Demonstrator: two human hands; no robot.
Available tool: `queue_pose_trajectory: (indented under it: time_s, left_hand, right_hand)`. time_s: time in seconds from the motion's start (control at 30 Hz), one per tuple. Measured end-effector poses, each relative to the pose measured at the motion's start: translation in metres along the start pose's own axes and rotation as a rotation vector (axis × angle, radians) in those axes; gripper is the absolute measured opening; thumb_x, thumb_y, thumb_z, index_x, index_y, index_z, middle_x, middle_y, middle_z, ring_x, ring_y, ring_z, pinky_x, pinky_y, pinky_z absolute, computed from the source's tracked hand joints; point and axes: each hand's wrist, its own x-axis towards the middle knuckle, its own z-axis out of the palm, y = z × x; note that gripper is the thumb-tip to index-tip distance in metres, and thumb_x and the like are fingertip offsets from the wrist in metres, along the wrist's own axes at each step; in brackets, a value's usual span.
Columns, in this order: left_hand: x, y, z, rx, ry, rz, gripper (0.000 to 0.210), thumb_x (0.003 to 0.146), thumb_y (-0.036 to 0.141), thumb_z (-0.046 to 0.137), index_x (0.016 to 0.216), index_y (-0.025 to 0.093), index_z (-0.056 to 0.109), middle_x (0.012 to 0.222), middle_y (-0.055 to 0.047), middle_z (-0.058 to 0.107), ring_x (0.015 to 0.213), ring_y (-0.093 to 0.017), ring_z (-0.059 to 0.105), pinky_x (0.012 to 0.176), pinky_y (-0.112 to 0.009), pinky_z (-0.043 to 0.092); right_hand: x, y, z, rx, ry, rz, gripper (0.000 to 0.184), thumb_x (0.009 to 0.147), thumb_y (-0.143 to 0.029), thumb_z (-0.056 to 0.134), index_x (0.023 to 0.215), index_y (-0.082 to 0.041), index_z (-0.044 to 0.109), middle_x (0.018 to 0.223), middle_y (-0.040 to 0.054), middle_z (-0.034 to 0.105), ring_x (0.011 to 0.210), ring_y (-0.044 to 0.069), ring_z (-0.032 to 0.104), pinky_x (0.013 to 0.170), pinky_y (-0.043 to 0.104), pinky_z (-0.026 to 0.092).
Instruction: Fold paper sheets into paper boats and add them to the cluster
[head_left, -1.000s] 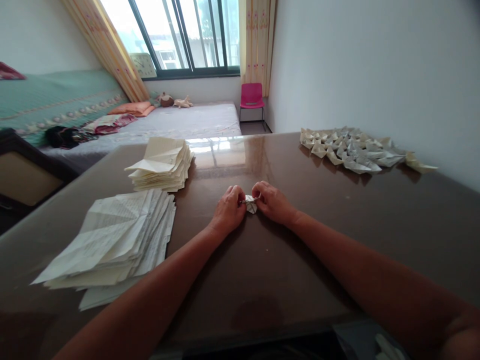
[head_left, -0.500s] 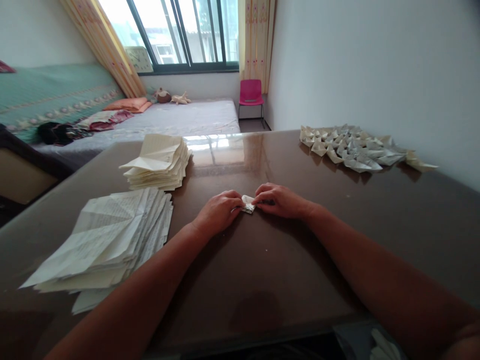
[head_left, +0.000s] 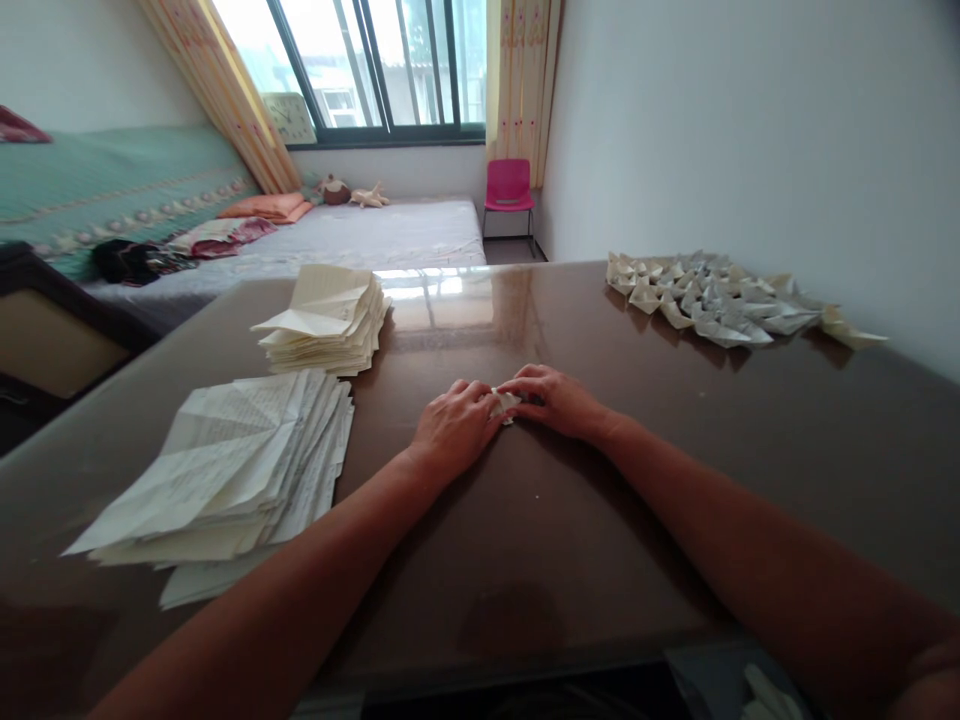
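Note:
Between my two hands, at the middle of the brown table (head_left: pixel 585 540), is a small folded piece of paper (head_left: pixel 507 404), pale and partly covered by fingers. My left hand (head_left: pixel 459 422) is closed on its left side, fingertips pressed to the paper. From the right, my right hand (head_left: pixel 559 400) pinches the same paper, its thumb and forefinger close to my left fingertips. The exact shape of the fold is hidden by the fingers.
Left of my arm lie a stack of creased, written white sheets (head_left: pixel 225 470) and, behind it, a stack of cream sheets (head_left: pixel 322 320). Many folded paper boats (head_left: pixel 720 300) cluster at the back right. Beyond the table are a bed (head_left: pixel 405 230) and a pink chair (head_left: pixel 509 186).
My hands have drawn closer together over the paper, the left moving right and the right fingers reaching across it. Less of the paper shows. The whole view has shifted slightly.

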Motion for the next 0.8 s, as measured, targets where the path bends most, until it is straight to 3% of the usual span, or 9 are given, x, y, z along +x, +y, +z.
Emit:
queue_pose_trajectory:
  time_s: [0.23,0.4,0.63,0.8]
  left_hand:
    - [-0.001,0.011,-0.004,0.174,-0.078,-0.048,0.037,0.090,0.045,0.046,0.107,0.017,0.063,0.105,-0.013,0.062,0.101,-0.028,0.050,0.075,-0.037,0.043]
    - [0.000,0.015,-0.008,0.267,-0.141,-0.044,0.041,0.092,0.046,0.042,0.115,0.016,0.059,0.108,-0.011,0.060,0.105,-0.026,0.049,0.079,-0.036,0.045]
    - [0.001,0.027,-0.008,0.301,-0.259,0.099,0.028,0.093,0.018,0.040,0.101,0.011,0.066,0.103,-0.012,0.064,0.097,-0.023,0.055,0.083,-0.033,0.049]
    - [-0.003,0.044,-0.007,0.405,-0.371,0.089,0.037,0.086,0.007,0.044,0.117,-0.002,0.060,0.117,-0.024,0.061,0.102,-0.028,0.059,0.082,-0.035,0.051]
  right_hand:
    - [-0.001,-0.008,-0.002,-0.271,-0.097,-0.064,0.036,0.092,-0.045,0.049,0.123,-0.032,0.061,0.113,0.0061,0.058,0.103,0.021,0.051,0.084,0.032,0.041]
    - [-0.003,-0.019,-0.003,-0.448,-0.132,-0.072,0.040,0.096,-0.045,0.040,0.129,-0.028,0.053,0.118,0.0088,0.055,0.109,0.022,0.046,0.085,0.034,0.040]
    - [-0.009,-0.047,-0.016,-0.553,-0.210,-0.122,0.027,0.095,-0.026,0.045,0.116,-0.019,0.061,0.110,0.0114,0.060,0.107,0.024,0.047,0.084,0.034,0.040]
    - [-0.012,-0.050,-0.010,-0.562,-0.260,-0.147,0.035,0.093,-0.017,0.044,0.126,-0.012,0.055,0.126,0.0147,0.056,0.114,0.027,0.047,0.090,0.037,0.041]
